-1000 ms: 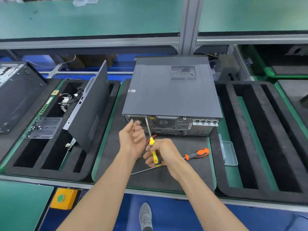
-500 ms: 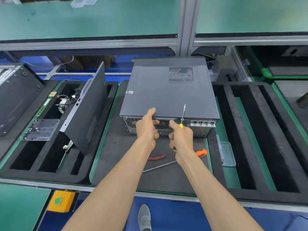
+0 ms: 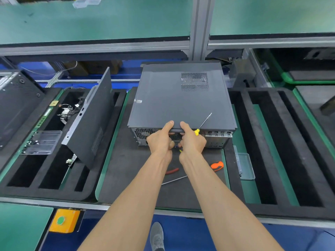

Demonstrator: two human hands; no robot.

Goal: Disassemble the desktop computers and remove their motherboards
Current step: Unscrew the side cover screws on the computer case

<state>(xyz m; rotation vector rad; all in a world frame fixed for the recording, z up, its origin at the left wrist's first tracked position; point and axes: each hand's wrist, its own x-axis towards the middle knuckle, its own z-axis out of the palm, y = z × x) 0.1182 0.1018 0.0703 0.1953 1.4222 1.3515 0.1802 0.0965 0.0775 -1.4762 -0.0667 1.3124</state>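
- Left hand (image 3: 160,142): thumb laid flat on the top panel of the desktop computer (image 3: 181,104) at its near edge; remaining fingers curled under the panel lip, gripping the edge.
- Right hand (image 3: 192,142): thumb on the same edge, just beside the left thumb; fingers curled under the lip. This hand also carries the yellow-handled screwdriver (image 3: 204,123), shaft pointing up and away over the panel.
- How the screwdriver sits within the right hand is hidden; it appears to be trapped between palm and fingers.
- Change from one second ago: both hands were then in front of the case, apart from it, with the screwdriver tip at the rear panel. Both now grip the top panel's near edge.
- The computer lies flat on the dark foam mat (image 3: 126,178) at the centre of the desk, rear panel with fan grille and ports facing the person. Top panel closed, dark grey, with a vent grid at the far right.
- An orange-handled screwdriver (image 3: 216,166) and a red-handled tool (image 3: 172,171) lie on the mat near the forearms.
- A detached side panel (image 3: 94,116) stands tilted in the foam tray (image 3: 45,194) at left.
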